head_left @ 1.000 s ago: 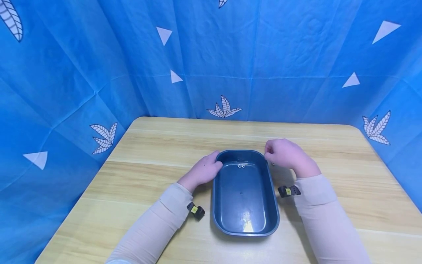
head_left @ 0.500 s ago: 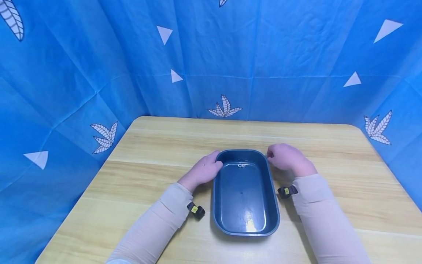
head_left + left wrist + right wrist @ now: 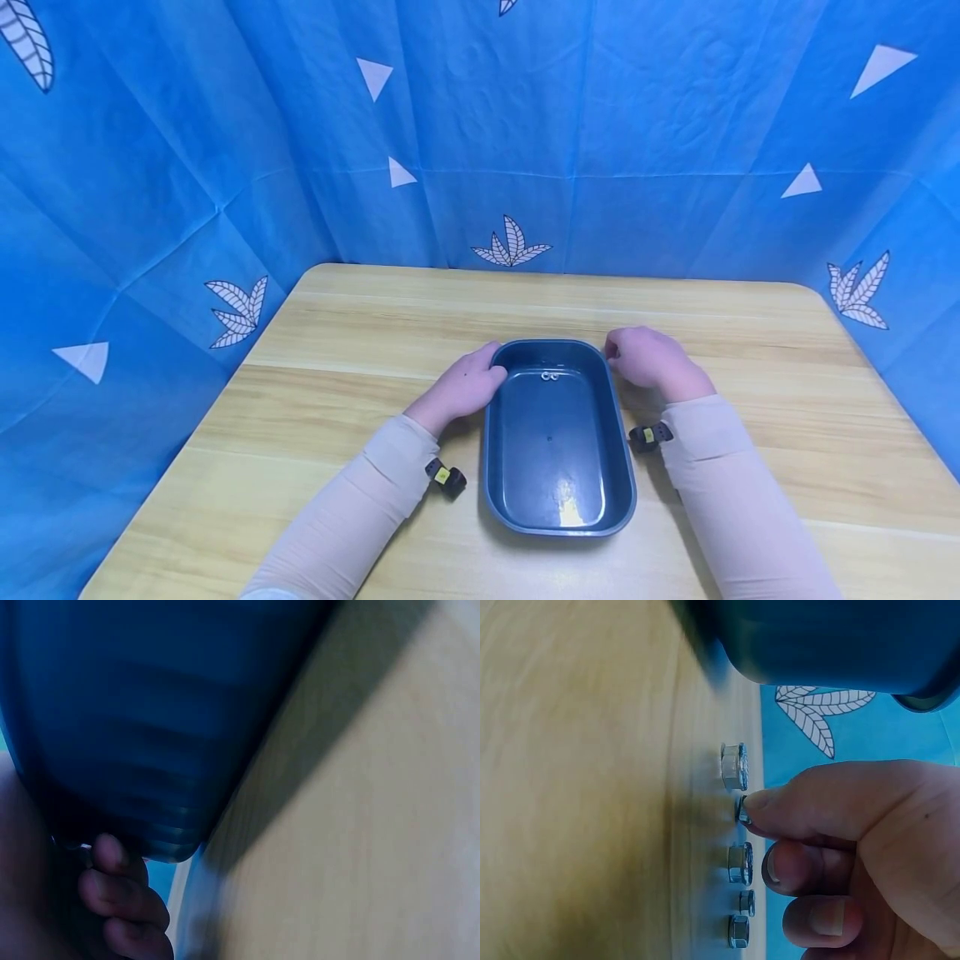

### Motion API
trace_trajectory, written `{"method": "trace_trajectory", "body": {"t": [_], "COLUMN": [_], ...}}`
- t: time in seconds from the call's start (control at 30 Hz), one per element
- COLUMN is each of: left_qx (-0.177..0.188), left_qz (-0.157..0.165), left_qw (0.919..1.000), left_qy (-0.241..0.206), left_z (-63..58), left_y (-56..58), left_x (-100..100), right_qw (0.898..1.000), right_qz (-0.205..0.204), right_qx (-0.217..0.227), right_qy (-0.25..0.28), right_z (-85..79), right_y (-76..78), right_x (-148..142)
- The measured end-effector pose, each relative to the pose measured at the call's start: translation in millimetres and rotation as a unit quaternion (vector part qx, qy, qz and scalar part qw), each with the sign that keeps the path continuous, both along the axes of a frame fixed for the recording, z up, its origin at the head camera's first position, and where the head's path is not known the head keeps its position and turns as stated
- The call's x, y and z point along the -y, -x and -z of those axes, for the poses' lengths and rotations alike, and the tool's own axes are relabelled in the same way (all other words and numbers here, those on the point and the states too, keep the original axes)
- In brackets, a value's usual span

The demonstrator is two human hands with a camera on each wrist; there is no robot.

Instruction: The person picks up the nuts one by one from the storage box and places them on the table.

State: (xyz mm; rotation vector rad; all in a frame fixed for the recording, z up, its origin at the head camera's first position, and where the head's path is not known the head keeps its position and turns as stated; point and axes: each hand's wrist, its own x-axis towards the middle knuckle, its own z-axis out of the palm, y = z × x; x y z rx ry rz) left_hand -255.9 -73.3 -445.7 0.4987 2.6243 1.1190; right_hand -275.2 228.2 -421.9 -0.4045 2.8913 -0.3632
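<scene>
your left hand (image 3: 456, 385) grips the blue tray (image 3: 550, 467) at its far left corner, thumb over the rim, fingers curled against the outside. tray is on the wooden table (image 3: 360, 367), right in front of you, between both hands. two small rings (image 3: 550, 377) lie inside it, side by side by the far wall. your right hand (image 3: 651, 358) is just outside the far right corner; right wrist view has your thumb and a finger pinching a small nut (image 3: 742, 810) down at the tabletop, other fingers bent. one larger nut (image 3: 733, 766) sits nearer the tray, three more nuts (image 3: 740, 864) on the other side, all roughly in a row. light sleeves (image 3: 727, 467), dark wrist cameras (image 3: 649, 436) on both arms. blue curtain (image 3: 480, 125) behind, leaf and triangle prints.
</scene>
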Motion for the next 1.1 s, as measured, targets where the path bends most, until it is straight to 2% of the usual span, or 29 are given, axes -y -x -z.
{"method": "trace_trajectory", "body": {"t": [0.3,0.63,0.8,1.1], "left_qx": [0.003,0.0,-0.001,-0.004], "left_qz": [0.0,0.001,0.002,0.002], "left_qw": [1.0,1.0,1.0,1.0], "left_qy": [-0.007,-0.006,-0.005,0.0], "left_z": [-0.5,-0.8,-1.0,1.3], "left_y": [-0.2,-0.6,-0.8,0.3], "left_x": [0.0,0.4,0.3,0.4], "right_qw": [1.0,1.0,0.999,0.998], "right_qz": [-0.004,0.009,0.014,-0.001], "right_qx": [-0.007,0.0,-0.019,-0.047], "right_qy": [0.013,0.028,0.037,0.047], "right_z": [-1.1,-16.3,-24.5,-36.8], "right_y": [-0.7,-3.6,-7.5,-14.4], "right_x": [-2.8,-3.4,-2.3,3.9]}}
